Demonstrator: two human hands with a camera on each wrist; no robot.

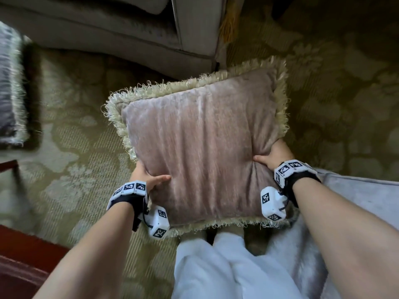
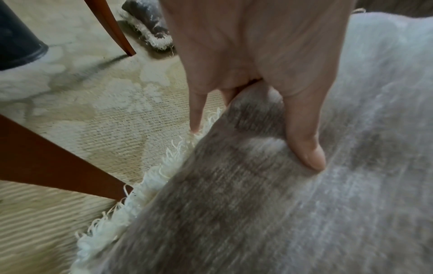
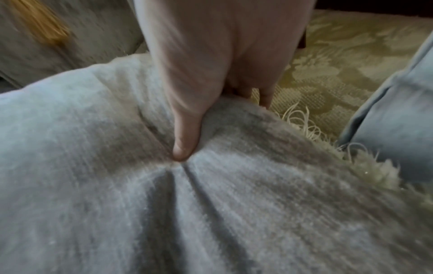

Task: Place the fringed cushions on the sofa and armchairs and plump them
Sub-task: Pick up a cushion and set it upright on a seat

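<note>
The cushion [image 1: 200,143] is dusty pink velvet with a cream fringe [image 1: 280,98] round its edge. The carpet [image 1: 71,117] is olive-gold, woven with a paler floral pattern. The sofa [image 1: 133,35] at the far side is grey-beige. A second cushion [image 1: 9,89] at far left is grey with pale fringe. The wood furniture [image 1: 23,262] at near left is reddish brown. The trousers [image 1: 218,268] are white.

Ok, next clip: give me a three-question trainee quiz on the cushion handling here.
1. True or false: the fringed cushion already rests on the sofa.
2. Which digit of the right hand presses into the cushion's top face?
3. Where does the second fringed cushion lie? A) carpet B) sofa seat C) person's lap

Key:
1. False; the left hand and right hand hold it above the carpet.
2. The thumb.
3. A
</note>
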